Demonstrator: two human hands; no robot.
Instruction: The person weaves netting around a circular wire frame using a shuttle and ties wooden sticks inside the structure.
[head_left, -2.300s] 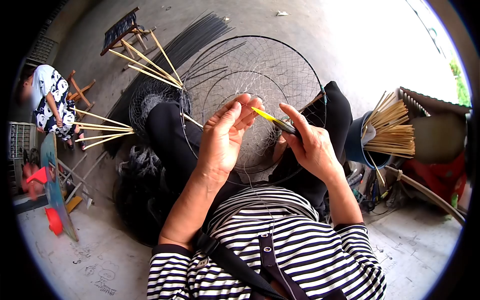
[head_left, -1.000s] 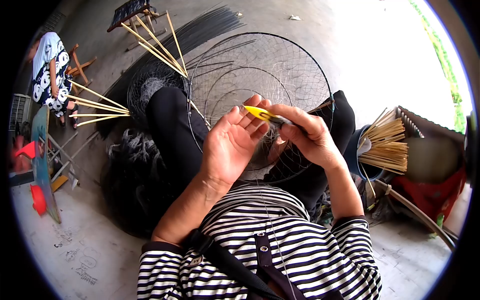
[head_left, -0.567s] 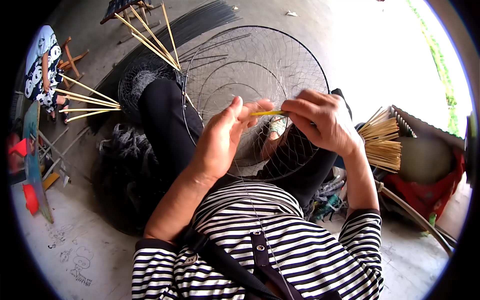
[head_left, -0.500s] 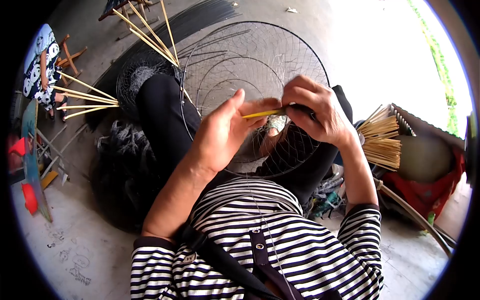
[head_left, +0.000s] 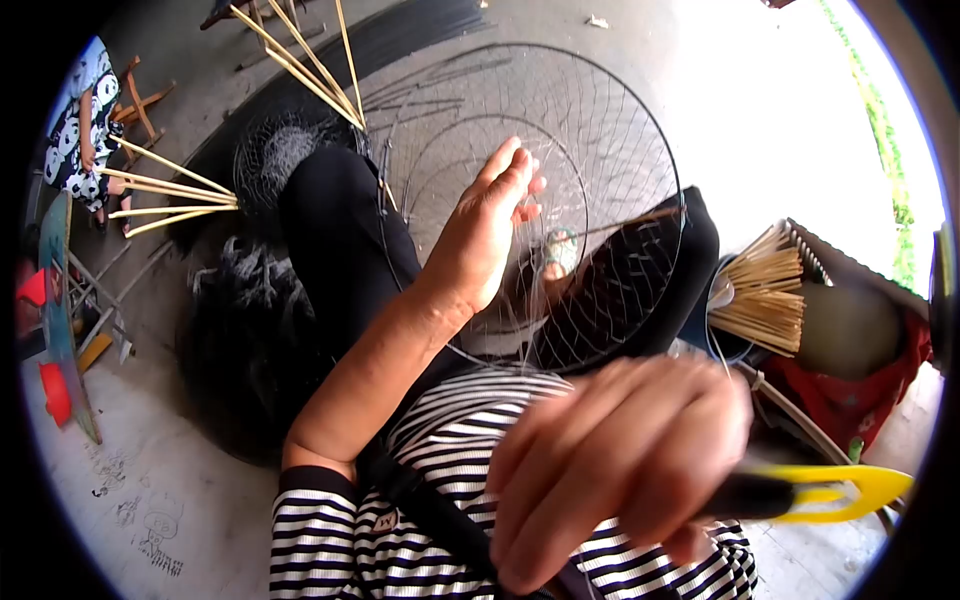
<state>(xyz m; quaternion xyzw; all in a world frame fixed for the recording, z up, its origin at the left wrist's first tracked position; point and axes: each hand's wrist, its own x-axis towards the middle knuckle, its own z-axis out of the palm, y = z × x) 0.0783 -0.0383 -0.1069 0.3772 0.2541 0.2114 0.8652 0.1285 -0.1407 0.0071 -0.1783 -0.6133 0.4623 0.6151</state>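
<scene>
My right hand (head_left: pixel 620 460), blurred and close to the camera, grips a netting needle (head_left: pixel 850 492). Its yellow pointed end with a slot sticks out to the right, and black twine seems wound on the part near my fingers. My left hand (head_left: pixel 485 235) is over the wire-ringed net (head_left: pixel 625 140), thumb against the curled fingers. It seems to pinch mesh strands, though the fingertips are partly hidden. The net's large round hoop lies across my knees, with a smaller ring seen inside it.
Thin sticks (head_left: pixel 180 188) poke out on the left beside a bundled dark net (head_left: pixel 280 155). A bucket of sticks (head_left: pixel 760 290) stands at right, near a red bag (head_left: pixel 850 385). Another person (head_left: pixel 85 130) is at the far left, near a wooden stool (head_left: pixel 140 100).
My right hand has moved from beside my left hand down and toward the camera, carrying the netting needle. My left hand has moved slightly right and up, its thumb now closer to the fingers.
</scene>
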